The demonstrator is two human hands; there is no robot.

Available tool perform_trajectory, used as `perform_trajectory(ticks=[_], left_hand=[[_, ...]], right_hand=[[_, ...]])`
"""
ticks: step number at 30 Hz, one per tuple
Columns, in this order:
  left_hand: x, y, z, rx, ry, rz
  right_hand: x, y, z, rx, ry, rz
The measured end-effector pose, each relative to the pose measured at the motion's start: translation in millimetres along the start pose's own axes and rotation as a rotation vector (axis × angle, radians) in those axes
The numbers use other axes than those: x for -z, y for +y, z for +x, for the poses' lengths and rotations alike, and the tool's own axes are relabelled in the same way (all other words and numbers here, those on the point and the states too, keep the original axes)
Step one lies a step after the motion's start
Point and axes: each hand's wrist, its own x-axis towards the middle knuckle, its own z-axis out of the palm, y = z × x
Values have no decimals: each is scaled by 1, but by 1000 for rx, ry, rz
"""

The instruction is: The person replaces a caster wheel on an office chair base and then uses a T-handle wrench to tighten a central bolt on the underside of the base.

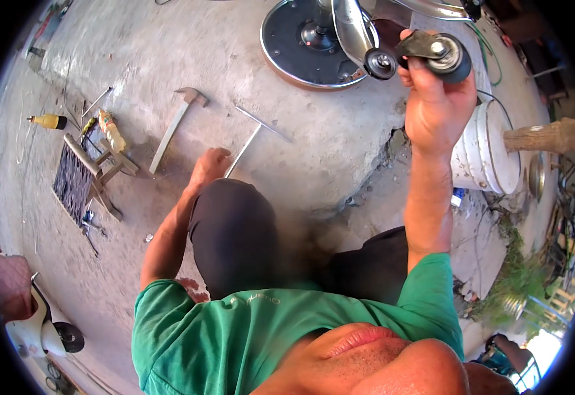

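My right hand [435,108] is raised at the upper right, its thumb and fingers closed on a caster, a dark wheel in a metal bracket [450,58]. Just left of it, a second small wheel [381,64] sits at the end of a curved metal leg [354,29]. Beyond my left knee, my left hand [209,166] hangs low with loosely bent fingers, partly hidden by the knee. Nothing shows in it. Close beside its fingertips lies a T-handle wrench [251,139], whose lower end is behind the knee. A claw hammer [175,130] rests farther left.
A round black base with a chrome rim [294,56] stands ahead. On the left are a small tipped stool [80,174], a plastic bottle [111,131] and a yellow bottle [47,121]. At right, a white bucket [488,148] lies by a wooden post [547,137]. Cracked concrete [379,171] runs between.
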Motion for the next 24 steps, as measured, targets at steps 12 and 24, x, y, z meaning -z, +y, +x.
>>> perform_trajectory(ticks=[12, 24], left_hand=[[106, 323, 6, -886, 284, -52], [68, 343, 37, -859, 115, -347]], right_hand=[[72, -10, -41, -577, 72, 210], [98, -18, -70, -699, 128, 175]])
